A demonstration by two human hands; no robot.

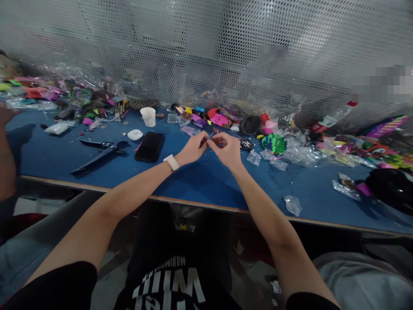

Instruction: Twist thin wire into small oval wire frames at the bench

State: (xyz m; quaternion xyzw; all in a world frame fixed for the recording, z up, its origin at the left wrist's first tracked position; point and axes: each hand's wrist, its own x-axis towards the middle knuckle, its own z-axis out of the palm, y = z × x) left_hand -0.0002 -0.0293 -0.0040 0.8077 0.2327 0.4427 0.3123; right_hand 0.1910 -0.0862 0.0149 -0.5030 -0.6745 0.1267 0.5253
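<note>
My left hand (192,149) and my right hand (228,150) meet above the middle of the blue table (196,185). A small dark, brownish piece (203,141) is pinched in my left fingers; its kind is too small to make out. The fingertips of my right hand close together at its right side, and what they grip is hidden. A black phone (149,147) lies left of my hands, beside a white rounded case (135,134). To the right of my right hand are a black item with white markings (247,144) and a green sequined piece (274,144).
Black-handled scissors or cutters (100,156) lie at the left, near a white cup (148,116). Colourful small items and plastic bags line the perforated metal wall (193,56). A bottle (329,122) leans at the right. Another person's arm (6,159) is at the far left.
</note>
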